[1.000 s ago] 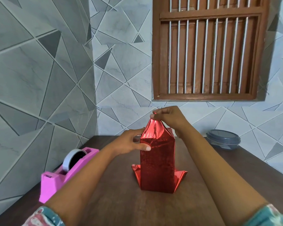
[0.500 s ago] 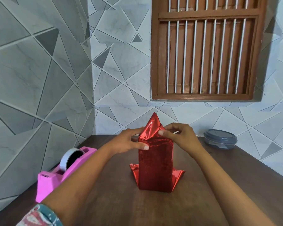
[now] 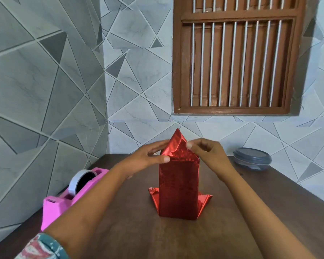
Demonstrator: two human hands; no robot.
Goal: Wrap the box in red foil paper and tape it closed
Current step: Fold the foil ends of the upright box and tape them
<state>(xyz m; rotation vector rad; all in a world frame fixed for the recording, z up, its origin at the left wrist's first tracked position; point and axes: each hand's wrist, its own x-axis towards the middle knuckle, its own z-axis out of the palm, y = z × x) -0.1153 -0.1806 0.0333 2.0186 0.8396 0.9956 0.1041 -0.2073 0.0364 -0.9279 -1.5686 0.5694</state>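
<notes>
A dispenser [image 3: 64, 202] is set left of the box [image 3: 178, 189], a lidded tub [image 3: 252, 158] right, contents hidden. The box top is gripped by the left hand [image 3: 146, 159]; the right hand's [image 3: 208, 154] hold cannot be told.

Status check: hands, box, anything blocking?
Left hand grips wrapped box at top. Right hand at upright top flap, grip unclear. Bottom flaps splayed. Tape dispenser left, clear of work.

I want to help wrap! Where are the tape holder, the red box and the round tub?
tape holder [image 3: 52, 208], head view, pink side.
red box [image 3: 178, 189], head view, front face.
round tub [image 3: 251, 153], head view, grey lid.
</notes>
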